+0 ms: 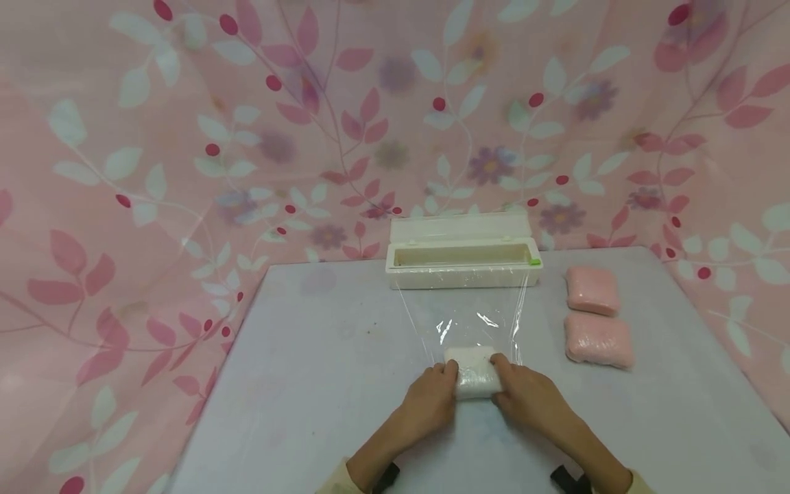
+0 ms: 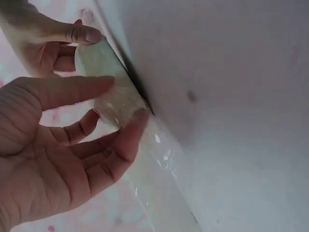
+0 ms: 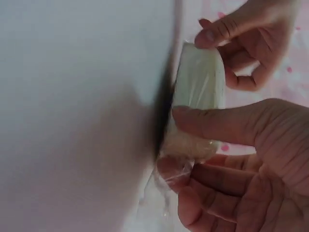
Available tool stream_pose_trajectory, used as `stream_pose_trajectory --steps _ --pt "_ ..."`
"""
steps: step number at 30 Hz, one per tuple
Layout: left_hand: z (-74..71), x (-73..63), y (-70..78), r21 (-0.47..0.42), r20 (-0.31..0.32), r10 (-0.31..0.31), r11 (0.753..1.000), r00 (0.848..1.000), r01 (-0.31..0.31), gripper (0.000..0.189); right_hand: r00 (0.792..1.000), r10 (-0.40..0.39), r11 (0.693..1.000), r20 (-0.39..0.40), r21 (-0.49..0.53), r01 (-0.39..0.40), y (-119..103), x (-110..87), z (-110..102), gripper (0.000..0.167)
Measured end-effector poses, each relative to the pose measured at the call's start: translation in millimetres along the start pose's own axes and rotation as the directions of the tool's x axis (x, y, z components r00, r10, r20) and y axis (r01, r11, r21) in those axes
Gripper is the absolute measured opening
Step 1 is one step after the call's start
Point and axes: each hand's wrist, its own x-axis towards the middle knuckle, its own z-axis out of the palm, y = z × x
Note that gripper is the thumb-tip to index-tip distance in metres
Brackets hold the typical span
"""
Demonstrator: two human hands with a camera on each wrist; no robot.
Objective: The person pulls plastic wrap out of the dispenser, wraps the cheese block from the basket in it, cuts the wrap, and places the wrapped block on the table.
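In the head view a white rounded block (image 1: 476, 374), partly covered by clear cling film (image 1: 459, 326), sits low over the table. My left hand (image 1: 430, 396) grips its left end and my right hand (image 1: 531, 396) grips the right end. The film runs as a stretched sheet from the block back to a white dispenser box (image 1: 463, 278) with its lid raised. In the left wrist view the thumb of my left hand (image 2: 72, 145) lies on the block (image 2: 104, 63). The right wrist view shows my right hand (image 3: 241, 159) with film bunched around its fingertips.
Two pink blocks (image 1: 592, 291) in shiny wrap lie one behind the other on the right of the table. A green tab (image 1: 535, 262) sits at the box's right end. Behind the pale table (image 1: 321, 384) hangs a pink floral cloth (image 1: 345, 137).
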Motion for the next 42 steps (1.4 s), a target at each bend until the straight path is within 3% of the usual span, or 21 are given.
stream_pose_trajectory --steps 2,5,11,17,22,26,30,34,42 --pt "-9.6 4.8 -5.9 -0.108 0.012 -0.005 0.994 1.0 0.006 0.024 1.0 0.009 0.997 0.018 0.071 -0.01 3.2 5.2 -11.0 0.053" --pt "-27.8 15.7 -15.9 -0.27 0.032 -0.017 0.963 0.999 0.025 0.026 0.999 -0.001 0.982 0.04 0.187 -0.006 9.8 17.6 -26.9 0.048" --pt "-47.2 48.8 -36.6 -0.435 0.033 -0.051 0.898 0.998 0.061 0.027 0.998 -0.062 0.953 0.004 0.298 0.058 26.1 52.7 -38.8 0.039" --pt "-41.2 84.7 -49.6 -0.433 -0.042 -0.143 0.894 0.989 0.111 0.026 0.998 0.041 0.929 -0.05 0.37 -0.019 40.2 90.3 -30.3 0.04" --pt "-31.5 110.5 -58.1 -0.442 -0.147 -0.235 0.885 0.961 0.148 0.021 0.988 0.136 0.899 -0.067 0.428 -0.095 51.8 112.1 -20.9 0.044" --pt "-27.1 125.5 -64.0 -0.478 -0.181 -0.289 0.861 0.94 0.173 0.022 0.976 0.187 0.887 -0.115 0.447 -0.118 58.4 124.1 -15.1 0.038" --pt "-21.7 135.2 -69.4 -0.517 -0.166 -0.315 0.835 0.934 0.19 0.026 0.952 0.227 0.881 -0.206 0.46 -0.11 65.3 133.5 -5.4 0.036" --pt "-15.6 140.9 -71.7 -0.521 -0.153 -0.337 0.826 0.929 0.213 0.027 0.931 0.274 0.867 -0.243 0.48 -0.129 71.3 140.1 6.2 0.035" --pt "-7.9 148.7 -75.1 -0.473 -0.17 -0.338 0.852 0.926 0.224 0.022 0.922 0.286 0.851 -0.261 0.511 -0.119 74.9 143.6 14.4 0.032"
